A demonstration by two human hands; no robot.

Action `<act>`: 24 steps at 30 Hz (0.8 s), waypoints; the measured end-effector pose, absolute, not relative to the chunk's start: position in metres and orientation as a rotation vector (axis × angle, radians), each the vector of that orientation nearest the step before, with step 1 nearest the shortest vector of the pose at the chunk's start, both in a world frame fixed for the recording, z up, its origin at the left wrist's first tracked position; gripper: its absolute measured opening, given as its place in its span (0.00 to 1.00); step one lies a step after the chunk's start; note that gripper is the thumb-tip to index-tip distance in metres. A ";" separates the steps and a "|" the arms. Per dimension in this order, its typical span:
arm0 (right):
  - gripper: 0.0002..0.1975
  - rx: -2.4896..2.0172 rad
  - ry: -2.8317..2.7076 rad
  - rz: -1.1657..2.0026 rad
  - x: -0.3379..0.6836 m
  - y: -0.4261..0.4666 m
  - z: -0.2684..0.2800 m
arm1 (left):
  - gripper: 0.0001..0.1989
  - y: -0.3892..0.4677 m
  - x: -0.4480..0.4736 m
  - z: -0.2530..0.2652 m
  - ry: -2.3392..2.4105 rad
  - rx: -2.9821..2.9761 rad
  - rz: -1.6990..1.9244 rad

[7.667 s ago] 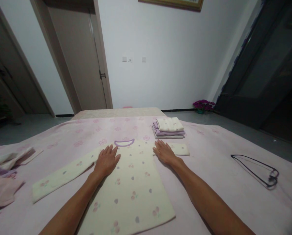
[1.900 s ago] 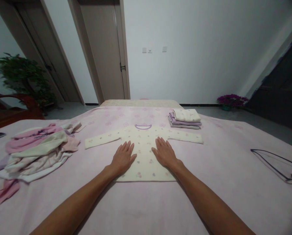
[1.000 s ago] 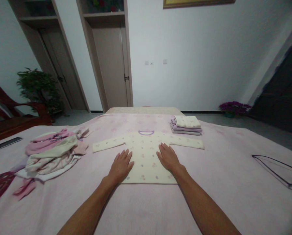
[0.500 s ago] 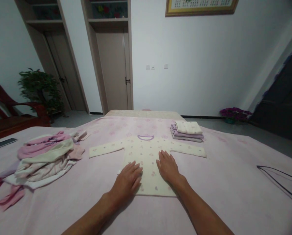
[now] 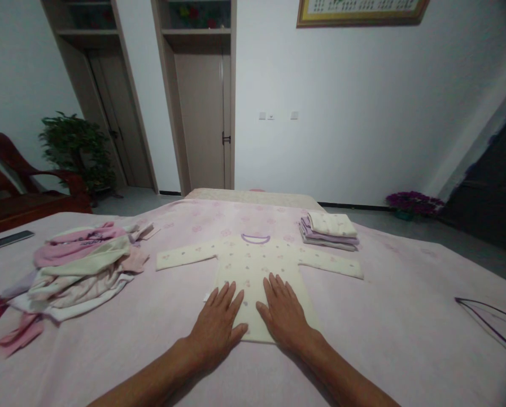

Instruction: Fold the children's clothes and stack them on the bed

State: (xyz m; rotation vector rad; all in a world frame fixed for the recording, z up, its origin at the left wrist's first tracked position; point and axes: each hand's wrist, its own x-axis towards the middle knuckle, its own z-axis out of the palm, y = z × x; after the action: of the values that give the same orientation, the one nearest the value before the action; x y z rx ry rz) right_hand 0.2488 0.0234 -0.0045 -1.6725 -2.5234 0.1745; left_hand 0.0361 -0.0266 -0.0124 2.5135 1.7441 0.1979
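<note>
A cream long-sleeved child's shirt (image 5: 259,263) with small printed motifs and a purple neckline lies flat, its sleeves stretched out to both sides. My left hand (image 5: 219,317) rests palm down on its lower left part, fingers spread. On the lower right part lies my right hand (image 5: 283,310), also flat with fingers apart. Neither hand grips the fabric. A small white tag shows at the shirt's left edge, beside my left fingers.
Pink bedding (image 5: 375,339) spreads beneath everything. A loose heap of clothes (image 5: 83,271) is at left, near a phone (image 5: 7,242). A folded stack of clothes (image 5: 329,232) sits beyond the right sleeve. Dark thin loops (image 5: 485,319) lie at far right.
My right hand has slid down the shirt, toward its hem. The thumb and fingers of my left hand have spread wider. The view has shifted slightly.
</note>
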 end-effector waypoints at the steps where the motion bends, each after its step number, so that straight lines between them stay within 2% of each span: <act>1: 0.36 -1.696 -2.515 0.161 0.258 0.027 -0.007 | 0.34 -0.028 0.035 -0.009 1.754 2.494 0.172; 9: 0.37 -1.829 -2.451 0.029 0.322 0.039 -0.020 | 0.32 -0.035 0.012 0.003 1.710 2.452 0.148; 12: 0.32 -1.831 -2.463 0.023 0.326 0.045 -0.005 | 0.22 -0.024 0.001 0.005 1.723 2.438 0.293; 15: 0.27 -1.780 -2.445 -0.023 0.309 0.058 0.015 | 0.19 0.002 0.002 0.009 1.790 2.420 0.469; 19: 0.29 -1.693 -2.451 0.007 0.260 0.080 0.025 | 0.21 0.046 0.024 0.006 1.861 2.456 0.604; 24: 0.32 -1.646 -2.499 0.150 0.218 0.103 0.000 | 0.26 0.081 0.041 -0.018 1.991 2.437 0.549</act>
State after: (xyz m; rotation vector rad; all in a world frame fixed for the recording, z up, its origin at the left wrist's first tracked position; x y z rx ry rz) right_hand 0.2181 0.1028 -0.0001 -1.6457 -2.4986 0.1500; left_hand 0.0413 0.0810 -0.0177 2.4371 1.9914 0.5488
